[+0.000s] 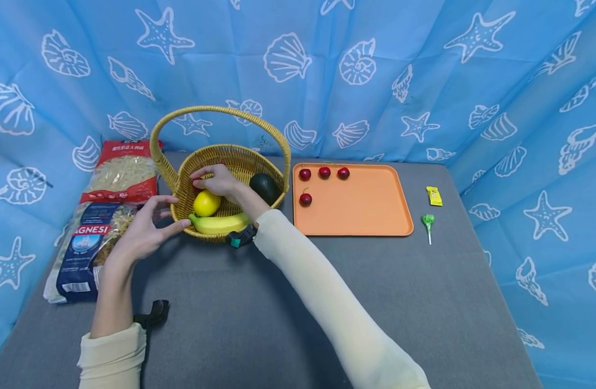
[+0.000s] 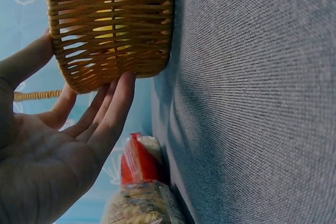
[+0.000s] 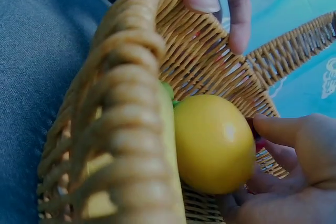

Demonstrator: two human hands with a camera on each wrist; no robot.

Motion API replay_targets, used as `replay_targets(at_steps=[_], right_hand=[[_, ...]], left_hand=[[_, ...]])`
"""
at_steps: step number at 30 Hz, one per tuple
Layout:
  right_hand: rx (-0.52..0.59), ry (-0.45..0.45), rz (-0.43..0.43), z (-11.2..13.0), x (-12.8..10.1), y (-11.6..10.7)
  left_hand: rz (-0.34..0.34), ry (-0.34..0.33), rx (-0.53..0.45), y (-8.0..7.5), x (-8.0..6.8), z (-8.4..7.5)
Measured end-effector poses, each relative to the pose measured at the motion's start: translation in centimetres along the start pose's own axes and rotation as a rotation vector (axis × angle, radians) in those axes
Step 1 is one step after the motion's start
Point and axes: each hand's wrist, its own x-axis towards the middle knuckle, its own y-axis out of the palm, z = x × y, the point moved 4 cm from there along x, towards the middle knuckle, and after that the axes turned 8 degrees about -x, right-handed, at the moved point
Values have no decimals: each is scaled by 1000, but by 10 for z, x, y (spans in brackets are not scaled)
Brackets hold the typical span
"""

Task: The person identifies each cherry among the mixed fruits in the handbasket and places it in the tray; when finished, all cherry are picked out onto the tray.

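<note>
A wicker basket (image 1: 230, 154) with a tall arched handle holds a yellow lemon (image 1: 207, 203), a banana (image 1: 220, 223) along its front wall and a dark avocado (image 1: 264, 188). My left hand (image 1: 141, 229) grips the basket's left side, thumb at the rim and fingers against the outer weave, as the left wrist view shows. Inside the basket, behind the lemon, my right hand (image 1: 221, 181) pinches a small dark red fruit (image 3: 257, 139), mostly hidden by the fingers and lemon.
An orange tray (image 1: 351, 210) with several cherries (image 1: 324, 173) stands right of the basket. Farther right lie a yellow wrapped candy (image 1: 434, 196) and a green lollipop (image 1: 428, 220). Pasta bags (image 1: 88, 243) lie at left. A blue curtain (image 1: 317, 97) hangs behind the table.
</note>
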Motion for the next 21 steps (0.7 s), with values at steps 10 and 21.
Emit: replay_targets(at_steps=[10, 21], right_hand=[[-17, -143, -28, 1, -22, -31], [-83, -379, -23, 8, -94, -70]], left_hand=[[15, -19, 7, -1, 0, 2], [5, -28, 19, -1, 2, 3]])
